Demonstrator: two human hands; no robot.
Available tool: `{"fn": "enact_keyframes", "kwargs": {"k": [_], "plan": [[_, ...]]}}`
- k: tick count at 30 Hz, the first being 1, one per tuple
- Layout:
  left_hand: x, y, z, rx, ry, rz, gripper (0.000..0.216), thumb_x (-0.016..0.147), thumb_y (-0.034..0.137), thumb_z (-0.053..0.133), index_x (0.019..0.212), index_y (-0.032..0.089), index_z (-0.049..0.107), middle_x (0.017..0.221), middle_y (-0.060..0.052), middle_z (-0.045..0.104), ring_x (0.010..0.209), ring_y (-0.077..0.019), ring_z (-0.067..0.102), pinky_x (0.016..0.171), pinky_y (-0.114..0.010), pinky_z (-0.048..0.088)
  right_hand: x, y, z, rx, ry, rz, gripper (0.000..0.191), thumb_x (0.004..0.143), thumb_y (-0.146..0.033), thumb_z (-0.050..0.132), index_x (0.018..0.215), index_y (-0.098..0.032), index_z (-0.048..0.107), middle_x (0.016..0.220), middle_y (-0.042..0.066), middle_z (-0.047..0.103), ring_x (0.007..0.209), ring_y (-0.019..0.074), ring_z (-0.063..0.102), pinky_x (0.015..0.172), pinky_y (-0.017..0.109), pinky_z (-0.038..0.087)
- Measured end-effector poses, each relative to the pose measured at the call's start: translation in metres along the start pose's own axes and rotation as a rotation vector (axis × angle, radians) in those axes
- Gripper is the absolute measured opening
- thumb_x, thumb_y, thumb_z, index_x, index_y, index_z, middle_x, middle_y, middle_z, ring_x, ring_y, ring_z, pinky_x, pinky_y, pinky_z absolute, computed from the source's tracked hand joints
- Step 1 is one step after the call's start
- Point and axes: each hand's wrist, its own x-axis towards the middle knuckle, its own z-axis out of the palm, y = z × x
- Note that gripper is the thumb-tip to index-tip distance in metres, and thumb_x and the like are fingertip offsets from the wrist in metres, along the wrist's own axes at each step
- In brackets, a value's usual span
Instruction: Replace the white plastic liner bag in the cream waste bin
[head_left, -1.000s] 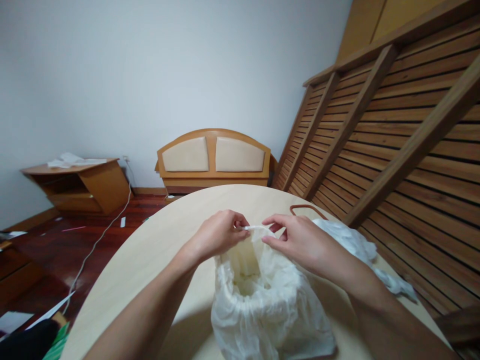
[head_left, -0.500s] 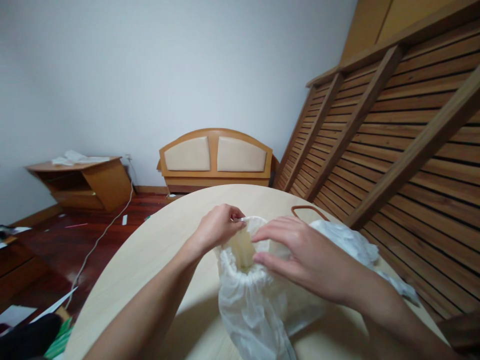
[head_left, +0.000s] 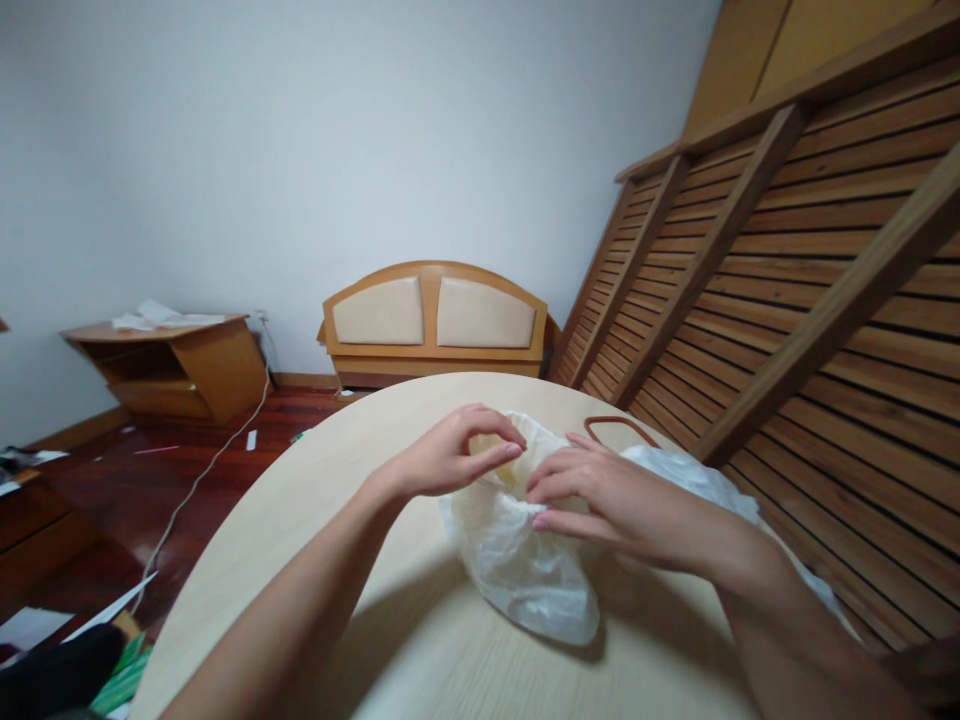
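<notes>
A thin white translucent cover with a gathered elastic rim [head_left: 525, 575] lies on the round pale table [head_left: 390, 640], its mouth open upward and yellowish inside. My left hand [head_left: 461, 450] is over the left side of the mouth, thumb and forefinger curved and apart, holding nothing visible. At the right side of the mouth, my right hand [head_left: 592, 495] has the gathered rim between thumb and fingers. The other fingers of my left hand are hidden.
Crumpled white plastic [head_left: 686, 475] and a brown looped handle [head_left: 619, 425] lie at the table's right edge. A slatted wooden frame [head_left: 787, 300] leans close on the right. A headboard [head_left: 431, 310] stands behind. A white cable [head_left: 199, 475] crosses the floor at left.
My left hand has let go of the far rim, its thumb and forefinger now apart. My right fingers have closed onto the near rim. The cover's near end has lifted and shifted away from me.
</notes>
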Motion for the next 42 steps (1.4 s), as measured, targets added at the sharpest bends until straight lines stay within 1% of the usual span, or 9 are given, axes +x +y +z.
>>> {"fn": "enact_keyframes", "kwargs": {"k": [5, 8, 10, 15, 18, 23, 31, 37, 42], "plan": [[-0.002, 0.008, -0.005, 0.083, -0.235, -0.030, 0.017, 0.092, 0.033, 0.068, 0.097, 0.019, 0.074, 0.098, -0.005, 0.078, 0.099, -0.0206, 0.068, 0.105, -0.036, 0.042, -0.007, 0.013, 0.002, -0.158, 0.154, 0.089, 0.031, 0.091, -0.042, 0.069, 0.115, -0.024, 0.073, 0.118, 0.006, 0.074, 0.114, 0.0279, 0.066, 0.119, 0.059, 0.021], [0.000, 0.001, 0.000, 0.084, -0.248, -0.002, 0.014, 0.093, 0.029, 0.067, 0.095, 0.017, 0.073, 0.097, -0.007, 0.077, 0.099, -0.0208, 0.068, 0.096, -0.033, 0.046, -0.004, 0.012, 0.004, -0.171, 0.163, 0.070, 0.040, 0.087, -0.044, 0.073, 0.120, -0.022, 0.070, 0.116, 0.007, 0.075, 0.111, 0.0286, 0.067, 0.120, 0.057, 0.022], [0.000, -0.004, 0.002, 0.095, -0.243, 0.015, 0.013, 0.094, 0.028, 0.066, 0.095, 0.017, 0.073, 0.096, -0.007, 0.077, 0.097, -0.0200, 0.067, 0.094, -0.032, 0.046, 0.001, 0.009, 0.005, -0.186, 0.130, 0.052, 0.026, 0.092, -0.039, 0.068, 0.109, -0.020, 0.074, 0.106, 0.007, 0.077, 0.102, 0.0281, 0.070, 0.116, 0.056, 0.029], [-0.002, -0.012, 0.001, 0.174, -0.197, -0.003, 0.017, 0.095, 0.032, 0.064, 0.092, 0.017, 0.071, 0.091, -0.006, 0.074, 0.090, -0.0199, 0.065, 0.089, -0.033, 0.048, 0.011, 0.011, 0.009, -0.154, 0.153, 0.026, 0.022, 0.098, -0.033, 0.058, 0.091, -0.020, 0.074, 0.090, 0.009, 0.076, 0.088, 0.0277, 0.070, 0.087, 0.042, 0.051], [-0.004, -0.017, 0.003, 0.172, -0.098, 0.026, 0.042, 0.082, 0.046, 0.078, 0.114, 0.020, 0.069, 0.118, -0.011, 0.070, 0.114, -0.0268, 0.062, 0.103, -0.042, 0.045, 0.014, 0.027, 0.014, -0.122, 0.280, -0.025, 0.027, 0.094, -0.044, 0.065, 0.110, -0.023, 0.070, 0.111, 0.009, 0.074, 0.105, 0.0285, 0.067, 0.096, 0.044, 0.050], [-0.004, -0.039, 0.015, -0.022, 0.260, -0.087, 0.085, 0.076, 0.065, 0.075, 0.144, 0.020, 0.048, 0.159, -0.019, 0.036, 0.149, -0.0339, 0.033, 0.122, -0.053, 0.025, 0.020, 0.063, 0.025, -0.082, 0.556, -0.017, 0.095, 0.074, -0.068, 0.074, 0.149, -0.019, 0.042, 0.152, 0.018, 0.047, 0.143, 0.0339, 0.041, 0.118, 0.055, 0.032], [-0.006, -0.046, 0.015, -0.230, 0.081, -0.256, 0.116, 0.071, 0.047, 0.086, 0.160, 0.019, 0.017, 0.165, -0.023, 0.022, 0.153, -0.0334, 0.024, 0.124, -0.054, 0.022, 0.024, 0.075, 0.039, 0.077, 0.424, 0.100, 0.125, 0.070, -0.060, 0.081, 0.162, -0.019, 0.008, 0.166, 0.021, 0.021, 0.153, 0.0320, 0.023, 0.124, 0.052, 0.024], [-0.008, -0.034, 0.005, -0.122, 0.016, -0.293, 0.118, 0.069, 0.044, 0.088, 0.161, 0.021, 0.017, 0.167, -0.020, 0.018, 0.154, -0.0350, 0.021, 0.125, -0.056, 0.019, 0.012, 0.072, 0.026, 0.089, 0.349, 0.200, 0.139, 0.064, -0.068, 0.082, 0.162, -0.022, -0.005, 0.169, 0.018, 0.006, 0.156, 0.0331, 0.008, 0.125, 0.054, 0.017], [-0.008, -0.030, 0.004, 0.027, -0.072, -0.280, 0.099, 0.072, 0.049, 0.084, 0.155, 0.023, 0.036, 0.168, -0.018, 0.013, 0.156, -0.0338, 0.012, 0.125, -0.056, 0.016, 0.009, 0.059, 0.029, 0.116, 0.288, 0.356, 0.143, 0.064, -0.074, 0.077, 0.161, -0.022, -0.015, 0.170, 0.016, -0.004, 0.156, 0.0332, 0.003, 0.126, 0.054, 0.015]]}}
